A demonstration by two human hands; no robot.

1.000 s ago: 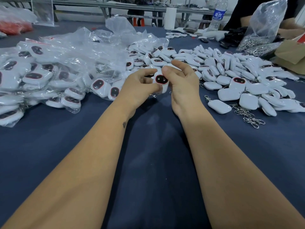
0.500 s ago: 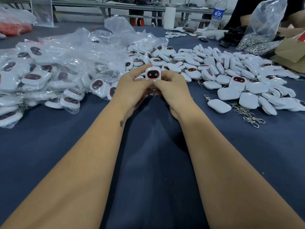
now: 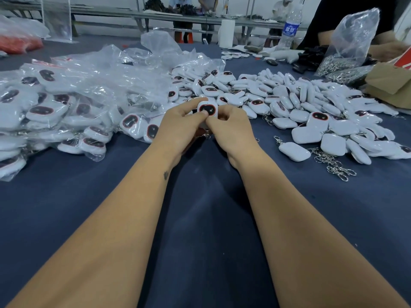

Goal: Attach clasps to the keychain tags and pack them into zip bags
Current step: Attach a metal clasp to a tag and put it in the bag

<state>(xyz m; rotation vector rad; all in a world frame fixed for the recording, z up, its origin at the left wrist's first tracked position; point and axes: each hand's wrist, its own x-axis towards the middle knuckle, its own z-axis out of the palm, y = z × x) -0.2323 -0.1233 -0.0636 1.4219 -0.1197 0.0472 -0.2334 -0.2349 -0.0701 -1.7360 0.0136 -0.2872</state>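
Note:
A white keychain tag [image 3: 208, 110] with a dark, red-rimmed face stands upright between both hands above the blue cloth. My left hand [image 3: 181, 127] pinches its lower left edge and my right hand [image 3: 231, 127] pinches its lower right. A bit of metal clasp [image 3: 206, 136] shows under the hands; most of it is hidden. Loose white tags [image 3: 311, 107] are heaped behind and to the right. Several loose silver clasps [image 3: 333, 164] lie at the right. Tags packed in clear zip bags [image 3: 57, 103] pile up at the left.
A blue cloth [image 3: 211, 218] covers the table. At the back right stand a clear bag of metal clasps [image 3: 347, 52], a water bottle [image 3: 290, 27], a white paper roll [image 3: 226, 33] and brown cardboard [image 3: 391, 85]. Another person's arm [image 3: 387, 50] rests there.
The hands have drawn together and the tag has turned upright, face towards me. Both hands now pinch it lower down and closer in.

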